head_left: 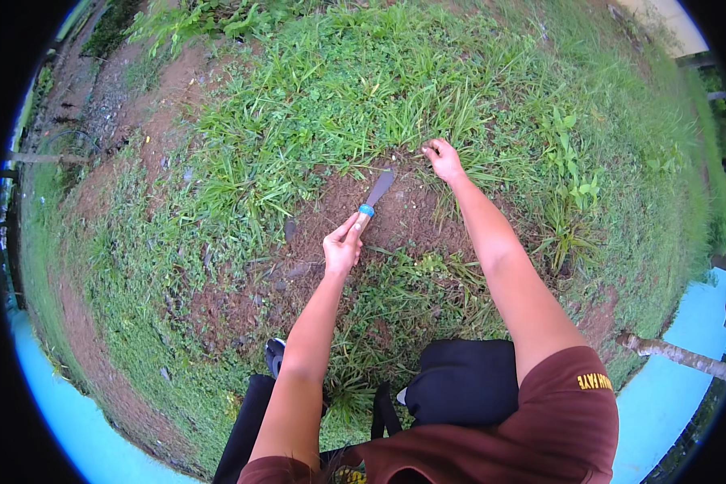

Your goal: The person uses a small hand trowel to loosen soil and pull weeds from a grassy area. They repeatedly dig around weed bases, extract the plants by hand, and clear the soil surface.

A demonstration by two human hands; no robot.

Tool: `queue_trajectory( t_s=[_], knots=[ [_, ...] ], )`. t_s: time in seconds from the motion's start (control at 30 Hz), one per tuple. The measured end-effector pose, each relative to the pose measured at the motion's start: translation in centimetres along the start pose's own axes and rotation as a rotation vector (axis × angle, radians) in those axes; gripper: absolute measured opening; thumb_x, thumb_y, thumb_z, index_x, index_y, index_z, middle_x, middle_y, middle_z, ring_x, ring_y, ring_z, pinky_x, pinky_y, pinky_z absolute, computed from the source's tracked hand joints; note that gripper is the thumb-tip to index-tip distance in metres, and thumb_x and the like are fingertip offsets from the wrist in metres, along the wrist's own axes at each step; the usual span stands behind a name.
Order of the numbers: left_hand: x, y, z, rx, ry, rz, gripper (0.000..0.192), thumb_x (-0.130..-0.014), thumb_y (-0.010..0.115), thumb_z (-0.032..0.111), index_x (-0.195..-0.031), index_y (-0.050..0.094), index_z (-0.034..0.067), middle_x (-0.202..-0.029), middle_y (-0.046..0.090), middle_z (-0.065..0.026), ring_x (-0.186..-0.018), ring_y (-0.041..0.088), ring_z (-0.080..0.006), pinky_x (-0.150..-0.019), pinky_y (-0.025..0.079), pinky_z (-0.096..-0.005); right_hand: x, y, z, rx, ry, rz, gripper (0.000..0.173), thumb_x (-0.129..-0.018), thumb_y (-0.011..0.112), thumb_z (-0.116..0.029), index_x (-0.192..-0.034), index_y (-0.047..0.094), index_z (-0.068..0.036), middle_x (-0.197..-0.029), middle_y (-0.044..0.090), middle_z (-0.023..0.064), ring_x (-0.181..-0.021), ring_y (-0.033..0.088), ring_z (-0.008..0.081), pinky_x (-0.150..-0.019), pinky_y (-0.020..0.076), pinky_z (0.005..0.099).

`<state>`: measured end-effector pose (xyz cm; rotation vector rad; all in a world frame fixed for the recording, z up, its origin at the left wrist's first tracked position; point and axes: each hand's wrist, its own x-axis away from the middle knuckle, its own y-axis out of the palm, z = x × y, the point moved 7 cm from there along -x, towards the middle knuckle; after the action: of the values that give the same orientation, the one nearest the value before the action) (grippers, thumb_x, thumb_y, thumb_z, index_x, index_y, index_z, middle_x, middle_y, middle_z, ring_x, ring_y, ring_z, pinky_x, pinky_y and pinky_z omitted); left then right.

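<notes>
My left hand [342,247] grips the wooden handle of a broad-bladed knife [380,187] with a blue band where blade and handle meet. Its blade points up and to the right, over a patch of bare brown soil [408,218]. My right hand [444,160] is at the far edge of that patch, beside a clump of long-bladed grass [460,118]. The fingers there are curled together and look soiled at the tips. Whether they pinch anything cannot be made out.
Low weeds and grass [339,91] surround the soil. Small stones [290,230] lie left of the patch. Loose grass [423,275] lies between the soil and my knees [466,381]. A leafy plant [565,157] grows on the right. A tree trunk [671,356] stands at lower right.
</notes>
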<state>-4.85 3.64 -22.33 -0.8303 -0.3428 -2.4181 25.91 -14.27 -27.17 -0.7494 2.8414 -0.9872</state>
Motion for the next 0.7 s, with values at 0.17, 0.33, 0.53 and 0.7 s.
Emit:
queue_trajectory(
  t_s=[0.17,0.33,0.53,0.7],
  knots=[
    [-1.8,-1.4,-1.0,-0.162,0.103,0.080,0.037,-0.095,0.067,0.020,-0.132,0.063,0.017,-0.063,0.057,0.0029,-0.043,0.045,-0.0046,-0.036,0.035,-0.0220,1.0,0.5,-1.8,0.091,-0.038,-0.120,0.042,-0.089,0.069,-0.027,-0.120,0.056,-0.002,-0.122,0.054,0.0211,-0.117,0.052,0.0370,-0.102,0.0423,0.0430],
    [0.0,-2.4,2.0,-0.111,-0.112,0.018,0.041,-0.093,0.069,0.021,-0.134,0.061,0.018,-0.060,0.055,0.0036,-0.041,0.043,-0.0045,-0.035,0.034,-0.0219,2.0,0.7,-2.0,0.300,-0.103,-0.184,0.055,-0.085,0.070,-0.024,-0.132,0.050,-0.003,-0.144,0.043,0.0256,-0.137,0.038,0.0393,-0.115,0.0323,0.0423],
    [7.8,-6.4,13.7,-0.252,-0.138,0.098,0.038,-0.094,0.067,0.018,-0.130,0.062,0.007,-0.058,0.057,0.0002,-0.041,0.044,-0.0045,-0.034,0.033,-0.0217,0.5,0.9,0.2,0.051,-0.020,-0.057,0.042,-0.076,0.065,-0.006,-0.119,0.064,-0.007,-0.133,0.056,0.0260,-0.128,0.049,0.0408,-0.111,0.0388,0.0415],
    [0.6,2.5,9.9,-0.050,-0.239,-0.049,0.042,-0.094,0.067,0.022,-0.134,0.060,0.010,-0.064,0.054,0.0010,-0.044,0.042,-0.0068,-0.037,0.031,-0.0219,0.1,1.6,1.5,0.055,-0.004,-0.051,0.042,-0.075,0.065,-0.008,-0.118,0.065,-0.006,-0.132,0.056,0.0243,-0.127,0.050,0.0401,-0.109,0.0405,0.0409]
  ],
)
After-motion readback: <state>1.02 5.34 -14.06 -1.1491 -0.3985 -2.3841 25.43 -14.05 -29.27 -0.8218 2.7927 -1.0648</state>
